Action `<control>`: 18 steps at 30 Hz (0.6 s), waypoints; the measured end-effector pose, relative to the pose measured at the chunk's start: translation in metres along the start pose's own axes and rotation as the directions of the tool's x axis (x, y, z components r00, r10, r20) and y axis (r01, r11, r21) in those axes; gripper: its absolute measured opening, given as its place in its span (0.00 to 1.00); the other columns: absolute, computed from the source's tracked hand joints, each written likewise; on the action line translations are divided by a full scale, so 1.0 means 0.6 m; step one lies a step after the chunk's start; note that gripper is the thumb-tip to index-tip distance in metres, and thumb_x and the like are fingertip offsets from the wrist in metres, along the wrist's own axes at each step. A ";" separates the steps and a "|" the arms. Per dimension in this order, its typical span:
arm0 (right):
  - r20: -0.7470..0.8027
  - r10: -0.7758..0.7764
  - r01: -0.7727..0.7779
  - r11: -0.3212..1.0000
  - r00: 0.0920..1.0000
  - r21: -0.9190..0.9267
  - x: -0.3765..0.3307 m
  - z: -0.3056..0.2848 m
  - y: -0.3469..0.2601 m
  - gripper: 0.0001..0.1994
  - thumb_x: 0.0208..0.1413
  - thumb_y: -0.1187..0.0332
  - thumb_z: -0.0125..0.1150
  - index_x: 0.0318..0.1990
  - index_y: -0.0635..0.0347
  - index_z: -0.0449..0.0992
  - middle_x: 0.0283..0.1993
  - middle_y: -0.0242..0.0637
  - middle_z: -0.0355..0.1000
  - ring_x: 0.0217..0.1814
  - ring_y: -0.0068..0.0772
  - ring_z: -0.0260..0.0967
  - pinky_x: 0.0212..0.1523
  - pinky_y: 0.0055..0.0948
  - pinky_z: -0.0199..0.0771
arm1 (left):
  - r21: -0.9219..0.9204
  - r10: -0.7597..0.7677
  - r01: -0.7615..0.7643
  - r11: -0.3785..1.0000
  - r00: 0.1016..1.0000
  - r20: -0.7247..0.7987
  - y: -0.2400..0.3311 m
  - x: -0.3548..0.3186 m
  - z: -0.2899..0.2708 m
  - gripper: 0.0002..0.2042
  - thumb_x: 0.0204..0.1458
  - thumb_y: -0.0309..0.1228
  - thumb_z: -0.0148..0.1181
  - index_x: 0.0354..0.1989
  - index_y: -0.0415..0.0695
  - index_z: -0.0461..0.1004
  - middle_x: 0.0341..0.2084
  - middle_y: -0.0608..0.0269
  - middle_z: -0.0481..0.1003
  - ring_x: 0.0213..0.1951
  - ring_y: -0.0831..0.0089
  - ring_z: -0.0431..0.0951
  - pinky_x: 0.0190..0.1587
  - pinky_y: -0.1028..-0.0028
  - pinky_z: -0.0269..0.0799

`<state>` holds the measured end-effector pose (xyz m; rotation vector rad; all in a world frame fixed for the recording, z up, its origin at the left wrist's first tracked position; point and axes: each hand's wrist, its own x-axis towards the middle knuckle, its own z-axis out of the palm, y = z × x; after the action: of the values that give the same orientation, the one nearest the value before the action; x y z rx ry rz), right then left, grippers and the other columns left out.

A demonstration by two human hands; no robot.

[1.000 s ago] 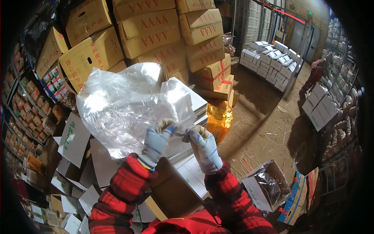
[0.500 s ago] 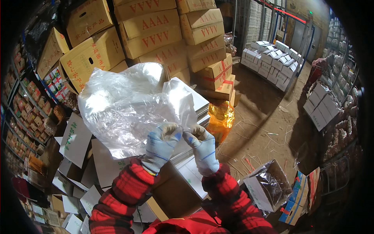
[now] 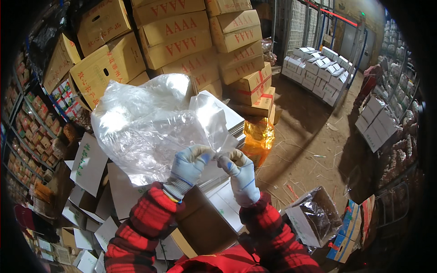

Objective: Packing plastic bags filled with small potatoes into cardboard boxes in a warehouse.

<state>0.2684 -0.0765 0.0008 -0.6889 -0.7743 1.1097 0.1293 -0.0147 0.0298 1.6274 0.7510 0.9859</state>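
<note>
A large sheet of clear plastic film (image 3: 145, 123), possibly a bag or liner, lies crumpled in front of me and narrows to a gathered edge at my fingers. My left hand (image 3: 189, 166), in a pale glove with blue fingertips, pinches that edge. Close beside it, my right hand (image 3: 240, 175), gloved the same way, pinches the film too, thumb against forefinger. Beneath my hands is a stack of flat white cardboard (image 3: 223, 204). An opened box (image 3: 205, 227) with a brown inside sits just below my wrists.
Brown cartons (image 3: 175, 34) are piled high beyond the film. Gold foil wrapping (image 3: 258, 140) stands right of the white stack. A plastic-lined box (image 3: 314, 218) rests on the straw-littered floor (image 3: 300, 159). White boxes (image 3: 86, 166) crowd the left; another person (image 3: 369, 84) is at far right.
My hands have shifted slightly, still pinching the film, and the left wrist moved a little left. The person at far right has come more into view.
</note>
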 end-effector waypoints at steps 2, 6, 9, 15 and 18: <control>0.059 -0.065 0.067 0.997 0.996 -0.047 -0.003 -0.005 0.003 0.12 0.51 0.62 0.62 0.34 0.63 0.73 0.31 0.28 0.69 0.34 0.16 0.62 0.38 0.17 0.61 | -0.050 -0.037 0.032 0.998 0.995 -0.093 0.000 0.007 -0.005 0.07 0.56 0.26 0.51 0.34 0.36 0.74 0.28 0.64 0.76 0.32 0.80 0.74 0.39 0.80 0.70; 0.081 -0.124 0.127 0.991 0.989 -0.035 -0.001 -0.010 0.010 0.12 0.51 0.63 0.62 0.35 0.62 0.73 0.32 0.27 0.68 0.34 0.15 0.61 0.37 0.16 0.60 | -0.079 -0.019 0.008 0.997 0.990 -0.141 0.016 0.012 -0.018 0.09 0.55 0.29 0.53 0.35 0.36 0.75 0.27 0.65 0.77 0.29 0.81 0.74 0.37 0.79 0.70; 0.005 -0.097 0.097 0.995 0.995 -0.020 0.003 0.012 0.007 0.07 0.50 0.73 0.61 0.36 0.62 0.72 0.31 0.25 0.67 0.32 0.14 0.61 0.35 0.15 0.63 | 0.128 -0.052 0.084 0.988 0.971 -0.233 0.009 0.003 -0.009 0.07 0.53 0.27 0.55 0.35 0.36 0.75 0.27 0.64 0.77 0.30 0.79 0.75 0.38 0.78 0.71; -0.001 -0.170 0.165 0.954 0.985 -0.250 0.008 0.004 0.012 0.06 0.50 0.75 0.60 0.36 0.61 0.72 0.33 0.25 0.67 0.34 0.14 0.62 0.39 0.15 0.64 | 0.377 0.334 -0.265 0.887 0.933 -0.131 0.015 -0.001 0.000 0.05 0.50 0.24 0.56 0.34 0.37 0.75 0.28 0.62 0.76 0.32 0.78 0.74 0.37 0.78 0.70; 0.002 -0.186 0.184 0.975 0.983 -0.120 0.003 0.010 0.008 0.05 0.51 0.76 0.58 0.35 0.61 0.72 0.32 0.23 0.66 0.33 0.13 0.62 0.38 0.15 0.63 | 0.140 0.195 -0.158 0.977 0.932 -0.306 0.025 0.022 -0.029 0.05 0.54 0.23 0.52 0.34 0.37 0.75 0.26 0.65 0.76 0.30 0.82 0.73 0.34 0.80 0.69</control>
<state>0.2614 -0.0726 0.0004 -0.7073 -0.8842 0.8955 0.1201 0.0003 0.0492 1.6759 0.9007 1.3810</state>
